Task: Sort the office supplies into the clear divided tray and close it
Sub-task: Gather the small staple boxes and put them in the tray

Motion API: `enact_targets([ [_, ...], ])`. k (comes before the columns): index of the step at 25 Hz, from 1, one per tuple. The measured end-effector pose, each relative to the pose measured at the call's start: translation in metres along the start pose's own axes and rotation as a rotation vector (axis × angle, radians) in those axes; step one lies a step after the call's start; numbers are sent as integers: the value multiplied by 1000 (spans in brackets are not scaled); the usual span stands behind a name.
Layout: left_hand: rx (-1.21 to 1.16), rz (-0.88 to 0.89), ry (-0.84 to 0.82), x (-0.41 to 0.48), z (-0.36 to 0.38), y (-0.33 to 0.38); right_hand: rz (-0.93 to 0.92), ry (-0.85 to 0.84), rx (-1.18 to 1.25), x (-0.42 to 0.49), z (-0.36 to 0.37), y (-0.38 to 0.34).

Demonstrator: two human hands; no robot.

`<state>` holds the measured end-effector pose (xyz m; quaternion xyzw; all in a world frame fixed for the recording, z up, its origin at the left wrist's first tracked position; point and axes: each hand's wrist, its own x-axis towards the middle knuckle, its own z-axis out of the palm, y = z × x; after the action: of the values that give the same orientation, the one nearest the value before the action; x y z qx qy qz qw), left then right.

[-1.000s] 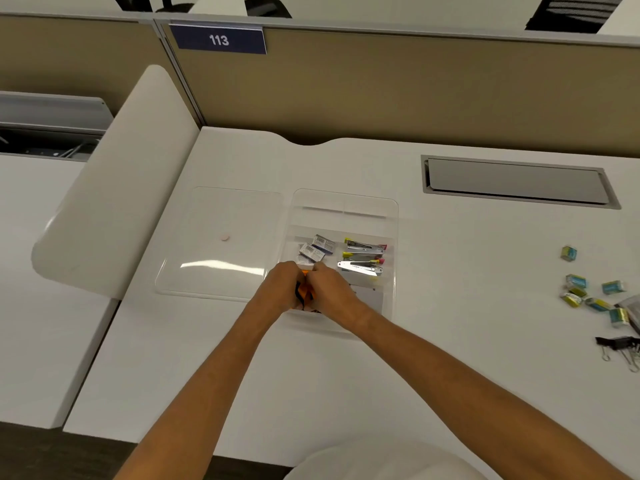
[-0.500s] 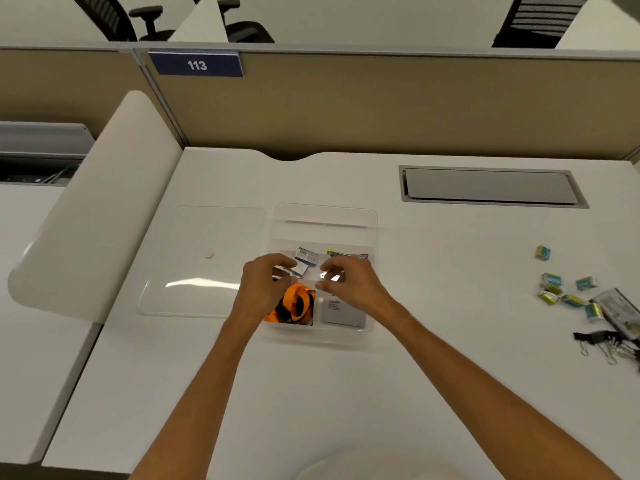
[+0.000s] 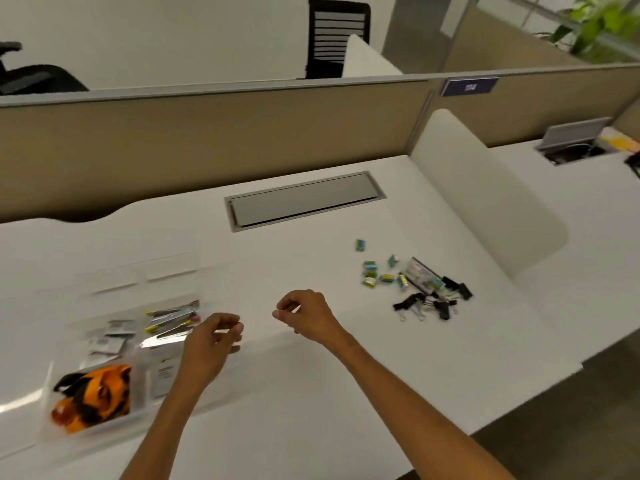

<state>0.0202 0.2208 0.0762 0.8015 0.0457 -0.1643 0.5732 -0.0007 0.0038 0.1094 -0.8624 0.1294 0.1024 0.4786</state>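
Two empty hands hover over the white desk, left hand and right hand both loosely curled, holding nothing. Clear divided tray sits at the near left, long axis running away toward the partition, orange lanyard nearest. Risk: black binder clips lie tangled beside small staple boxes, so a hasty grab could scatter them.

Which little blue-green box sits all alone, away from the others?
The little box farthest back, nearest the grey desk hatch. The others huddle by the black binder clips.
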Motion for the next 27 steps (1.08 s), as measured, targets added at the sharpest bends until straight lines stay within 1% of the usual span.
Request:
enact_targets([
  [6,146,6,-164,26,110,23,109,127,-24,2,-109,97],
  [10,268,64,-263,47,171,46,165,209,-11,9,-172,152],
  [14,406,176,-284,68,222,67,190,282,28,21,-215,187],
  [16,471,230,-323,77,243,76,178,286,-18,29,-224,193],
  [19,664,272,-385,92,273,86,145,152,-125,45,-222,193],
  [22,839,332,-402,104,298,96,100,85,-261,59,-209,188],
  [24,918,382,-423,111,309,99,59,71,-324,65,-198,183],
  [27,989,464,-451,119,315,100,-1,118,-376,69,-182,178],
])
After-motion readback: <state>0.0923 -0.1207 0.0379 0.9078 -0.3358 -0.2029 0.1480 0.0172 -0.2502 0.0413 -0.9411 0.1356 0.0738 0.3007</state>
